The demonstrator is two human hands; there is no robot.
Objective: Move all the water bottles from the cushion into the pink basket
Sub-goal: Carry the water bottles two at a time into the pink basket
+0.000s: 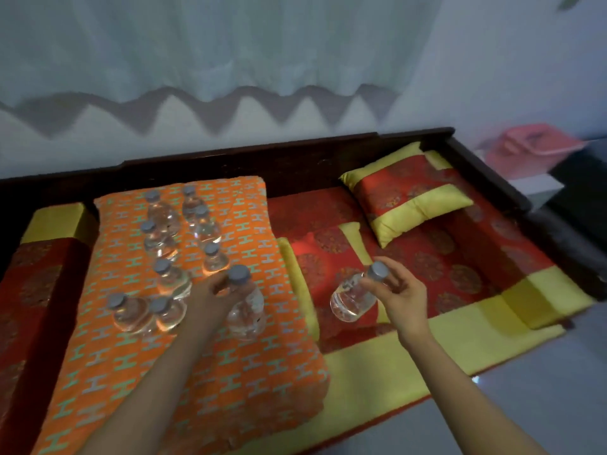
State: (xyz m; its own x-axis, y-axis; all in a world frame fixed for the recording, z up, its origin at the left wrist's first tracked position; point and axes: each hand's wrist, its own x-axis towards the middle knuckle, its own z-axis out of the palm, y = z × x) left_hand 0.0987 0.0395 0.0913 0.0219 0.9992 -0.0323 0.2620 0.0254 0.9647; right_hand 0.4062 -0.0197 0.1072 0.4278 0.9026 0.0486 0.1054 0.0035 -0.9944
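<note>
Several clear water bottles with grey caps stand on the orange patterned cushion; one group is at the back, another at the front left. My left hand grips the neck of a bottle standing on the cushion. My right hand holds a second bottle by its neck, tilted, in the air above the red seat. The pink basket sits blurred at the far right, beyond the bench's arm.
A dark wooden bench carries red and yellow seat pads. A red and yellow pillow lies at the back right. A white surface is under the basket. Grey floor lies to the right front.
</note>
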